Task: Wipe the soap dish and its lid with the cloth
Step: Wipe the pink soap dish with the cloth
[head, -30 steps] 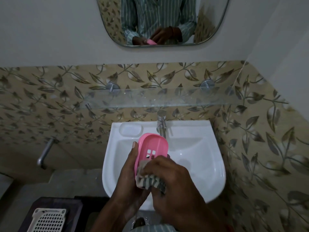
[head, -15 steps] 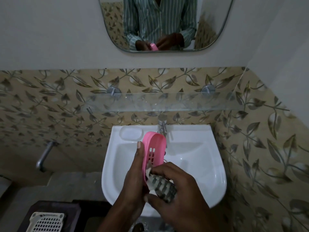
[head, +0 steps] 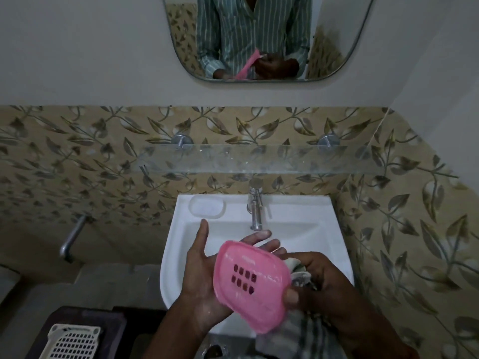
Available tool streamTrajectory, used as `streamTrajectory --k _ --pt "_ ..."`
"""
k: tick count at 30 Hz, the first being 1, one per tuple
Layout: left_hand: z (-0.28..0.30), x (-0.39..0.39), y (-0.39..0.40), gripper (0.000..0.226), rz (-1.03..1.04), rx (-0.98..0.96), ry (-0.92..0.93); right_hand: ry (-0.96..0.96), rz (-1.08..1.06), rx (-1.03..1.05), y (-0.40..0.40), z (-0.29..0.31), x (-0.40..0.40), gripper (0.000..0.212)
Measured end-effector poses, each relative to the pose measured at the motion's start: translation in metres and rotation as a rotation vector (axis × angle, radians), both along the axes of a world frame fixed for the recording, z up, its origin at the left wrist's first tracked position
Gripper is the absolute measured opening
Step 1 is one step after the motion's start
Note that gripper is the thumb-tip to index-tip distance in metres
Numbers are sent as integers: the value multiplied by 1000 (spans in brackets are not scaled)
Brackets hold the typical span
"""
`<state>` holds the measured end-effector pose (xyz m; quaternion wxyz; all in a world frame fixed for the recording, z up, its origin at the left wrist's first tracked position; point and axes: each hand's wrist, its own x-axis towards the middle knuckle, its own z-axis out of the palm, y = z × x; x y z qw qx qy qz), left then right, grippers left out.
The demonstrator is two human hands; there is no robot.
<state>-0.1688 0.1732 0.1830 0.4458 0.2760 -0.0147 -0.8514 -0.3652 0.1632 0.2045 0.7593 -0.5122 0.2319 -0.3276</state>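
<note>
I see a white sink (head: 298, 211) in the middle of the frame, fixed against the leaf-patterned tile wall. On its back ledge, at the upper left corner, lies a clear soap dish lid (head: 206, 206), flat and just beside the chrome tap (head: 255, 206) that stands at the centre of the ledge. Above the sink, across the middle of the frame, runs a glass shelf (head: 259, 161) on two round metal mounts. At the lower left a white slotted tray (head: 74, 342) lies on a dark stand (head: 114, 322).

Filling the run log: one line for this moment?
left hand: supports pink soap dish | right hand: grips dish, cloth | over sink
</note>
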Motion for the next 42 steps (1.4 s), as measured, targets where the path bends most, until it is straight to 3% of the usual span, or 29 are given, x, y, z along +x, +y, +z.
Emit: streamTrajectory --k 4,8,11,15,21,26,29,32,35,39,42 --pt "-10 13 -3 81 -182 -43 94 60 37 239 -14 -5 -17 36" --pt "-18 21 1 66 -182 -7 99 240 -109 277 -26 3 -27 36" --pt "-20 20 8 66 -226 -59 149 378 -254 157 -29 10 -21 27" --pt "-23 18 16 73 -208 -108 105 645 -413 -232 -27 4 -6 16" --pt "-31 22 9 87 -91 -84 34 816 -560 -569 -13 -13 19 23" --pt "-29 20 3 84 -7 -5 -62 868 -501 -719 1 -24 41 27" --pt "-27 22 -1 78 -6 -4 -98 935 -364 -828 20 -22 65 39" --pt "-28 28 -3 86 -30 -18 -130 927 -217 -1005 35 -17 80 56" --pt "-30 32 0 77 -17 -82 -142 1008 -249 -1008 26 -20 75 62" --pt "-26 36 3 66 38 -145 -272 1052 -429 -947 18 -21 71 49" --pt "-26 42 -4 79 45 -126 -282 947 -293 -953 35 -15 93 47"
